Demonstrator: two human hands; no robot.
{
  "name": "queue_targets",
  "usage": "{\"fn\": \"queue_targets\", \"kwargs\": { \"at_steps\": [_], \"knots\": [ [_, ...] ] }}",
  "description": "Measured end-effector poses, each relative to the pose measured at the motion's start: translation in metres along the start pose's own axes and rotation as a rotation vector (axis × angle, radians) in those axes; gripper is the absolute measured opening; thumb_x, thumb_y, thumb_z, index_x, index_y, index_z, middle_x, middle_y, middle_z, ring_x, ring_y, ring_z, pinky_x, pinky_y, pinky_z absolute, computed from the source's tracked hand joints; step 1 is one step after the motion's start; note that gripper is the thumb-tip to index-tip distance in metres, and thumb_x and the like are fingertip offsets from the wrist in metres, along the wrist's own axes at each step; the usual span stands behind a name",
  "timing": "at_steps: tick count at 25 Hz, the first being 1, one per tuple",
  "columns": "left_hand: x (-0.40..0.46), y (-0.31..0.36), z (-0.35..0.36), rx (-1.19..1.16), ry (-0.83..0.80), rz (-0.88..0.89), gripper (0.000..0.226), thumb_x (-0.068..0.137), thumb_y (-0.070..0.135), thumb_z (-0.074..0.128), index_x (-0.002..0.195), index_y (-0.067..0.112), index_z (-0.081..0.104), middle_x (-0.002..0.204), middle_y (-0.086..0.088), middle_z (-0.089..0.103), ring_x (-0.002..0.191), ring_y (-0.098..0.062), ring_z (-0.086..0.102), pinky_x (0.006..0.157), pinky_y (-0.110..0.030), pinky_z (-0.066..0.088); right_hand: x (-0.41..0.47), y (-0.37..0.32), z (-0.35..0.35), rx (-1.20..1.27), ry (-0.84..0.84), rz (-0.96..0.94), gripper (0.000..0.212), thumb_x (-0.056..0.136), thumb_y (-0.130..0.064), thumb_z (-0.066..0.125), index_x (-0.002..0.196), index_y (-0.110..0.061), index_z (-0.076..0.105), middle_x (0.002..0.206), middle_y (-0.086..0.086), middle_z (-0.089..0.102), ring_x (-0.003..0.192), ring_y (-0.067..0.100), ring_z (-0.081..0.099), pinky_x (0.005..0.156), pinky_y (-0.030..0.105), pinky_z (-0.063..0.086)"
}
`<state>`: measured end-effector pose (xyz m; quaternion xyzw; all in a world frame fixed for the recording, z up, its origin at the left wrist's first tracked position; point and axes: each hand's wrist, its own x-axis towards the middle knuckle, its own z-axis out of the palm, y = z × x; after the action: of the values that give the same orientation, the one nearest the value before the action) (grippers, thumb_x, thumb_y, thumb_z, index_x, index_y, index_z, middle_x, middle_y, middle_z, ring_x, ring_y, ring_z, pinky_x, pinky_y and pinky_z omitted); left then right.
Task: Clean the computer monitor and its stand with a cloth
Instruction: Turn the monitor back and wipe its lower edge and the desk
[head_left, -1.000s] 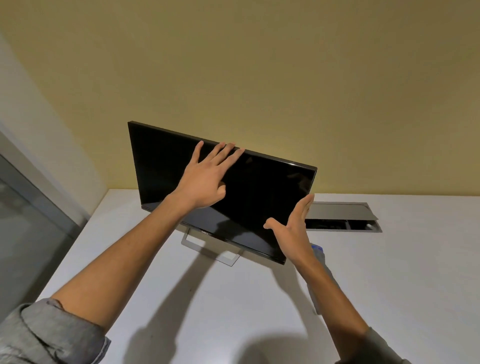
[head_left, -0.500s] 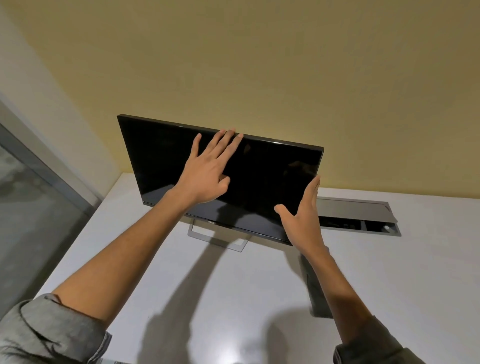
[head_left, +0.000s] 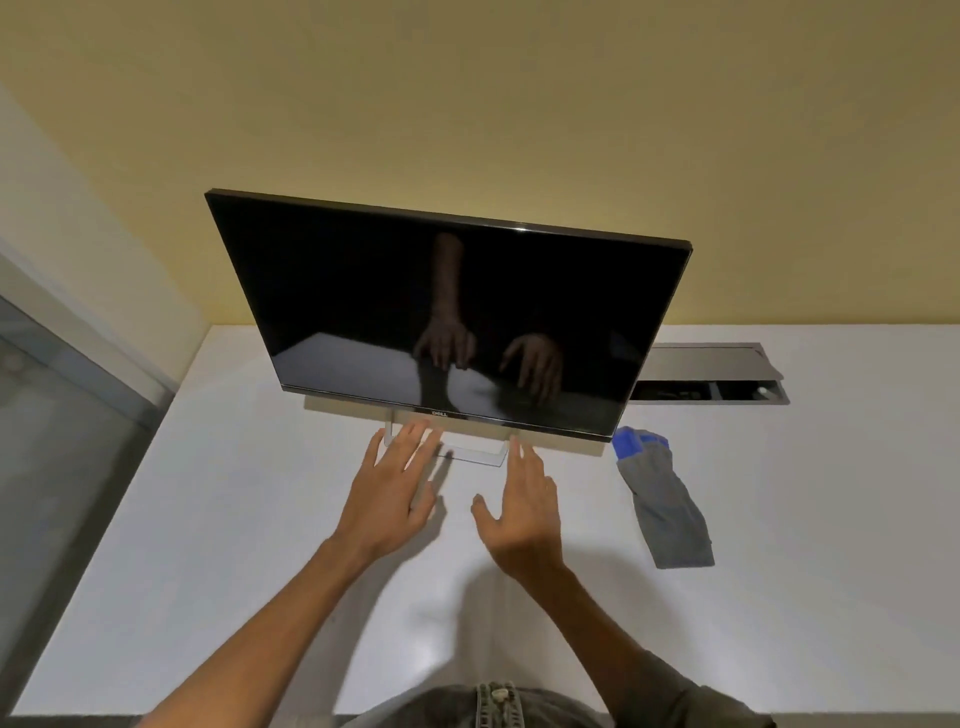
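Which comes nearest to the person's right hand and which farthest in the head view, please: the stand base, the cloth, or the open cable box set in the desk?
From the right hand:
1. Stand base, just ahead of the fingertips, under the monitor.
2. Cloth, lying on the desk off to the right.
3. Cable box, farther back and right, beside the monitor's right edge.

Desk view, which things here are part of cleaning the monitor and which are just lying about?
For the job: monitor; its stand; grey and blue cloth, lying untouched; left hand and right hand, both open.

Just lying about: open cable hatch in the white desk.
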<state>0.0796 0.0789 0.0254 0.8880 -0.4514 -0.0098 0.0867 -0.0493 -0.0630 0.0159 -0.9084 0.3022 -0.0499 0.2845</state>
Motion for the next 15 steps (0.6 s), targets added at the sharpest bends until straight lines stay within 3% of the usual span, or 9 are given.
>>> {"fn": "queue_targets", "kwargs": {
  "at_steps": [3,6,8,11,15],
  "knots": [
    [-0.008,-0.02,0.031,-0.03,-0.192,-0.07,0.065,0.092,0.049,0.026,0.152,0.023,0.026,0.161,-0.001,0.015,0.149,-0.022,0.015,0.12,-0.045,0.004,0.009,0.0,0.049,-0.24,-0.189,-0.007,0.08,0.08,-0.062,0.048,0.143,-0.013,0.045,0.151,0.012,0.039,0.138,0.034,0.04,0.111,0.051,0.027],
    [-0.002,-0.047,0.044,-0.024,-0.258,-0.046,0.066,0.091,0.043,0.032,0.152,0.02,0.026,0.162,-0.002,0.012,0.149,-0.022,0.012,0.119,-0.043,0.007,0.026,0.007,0.082,-0.321,-0.268,0.098,0.088,0.074,-0.076,0.046,0.138,-0.016,0.053,0.148,0.012,0.045,0.132,0.036,0.047,0.106,0.057,0.033],
    [0.008,-0.062,0.047,-0.015,-0.278,-0.034,0.067,0.093,0.041,0.035,0.153,0.018,0.019,0.162,-0.003,0.009,0.149,-0.022,0.01,0.119,-0.044,0.007,0.03,0.007,0.088,-0.361,-0.292,0.122,0.094,0.075,-0.081,0.041,0.145,-0.019,0.043,0.154,0.011,0.035,0.139,0.035,0.037,0.111,0.057,0.021],
    [0.024,-0.078,0.058,0.011,-0.368,-0.044,0.067,0.099,0.045,0.036,0.155,0.02,0.008,0.163,-0.002,0.002,0.15,-0.021,0.002,0.12,-0.046,0.004,0.032,0.006,0.1,-0.376,-0.332,0.153,0.099,0.08,-0.085,0.024,0.155,-0.021,0.011,0.163,0.005,0.0,0.149,0.03,0.003,0.114,0.052,-0.01],
    [0.023,-0.091,0.079,-0.055,-0.411,-0.035,0.07,0.097,0.058,0.026,0.154,0.02,0.017,0.161,0.0,0.016,0.147,-0.022,0.02,0.115,-0.051,0.008,0.031,0.003,0.11,-0.314,-0.221,0.156,0.101,0.081,-0.086,0.018,0.155,-0.02,-0.006,0.162,0.004,-0.012,0.149,0.025,-0.01,0.119,0.05,-0.007]
  ]
}}
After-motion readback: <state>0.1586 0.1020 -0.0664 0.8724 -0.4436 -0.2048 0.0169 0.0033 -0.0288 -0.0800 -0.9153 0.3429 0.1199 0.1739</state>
